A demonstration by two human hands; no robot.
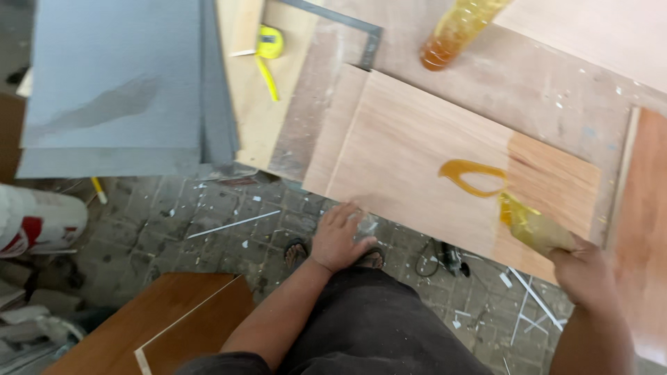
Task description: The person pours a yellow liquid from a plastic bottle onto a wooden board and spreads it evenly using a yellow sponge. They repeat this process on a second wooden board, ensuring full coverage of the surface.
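Glue being spread over a plywood panel, seen from the head camera.

Head view: a pale plywood panel (pixel 417 153) is laid flat on the counter (pixel 556 83), its near edge overhanging the floor. A loop of amber glue (pixel 472 175) is seen on the panel's right part, beside a darker, wetted patch. The right hand (pixel 583 272) is clenched around a glue-coated spreader (pixel 531 226), whose tip is pressed to the panel just beside the loop. The left hand (pixel 339 236) is released, fingers spread, and is rested on the panel's near edge. An amber glue bottle (pixel 455 31) is laid on the counter well beyond the panel. A yellow tape measure (pixel 269 43) is placed on a board at the left, next to stacked grey sheets (pixel 118 83).
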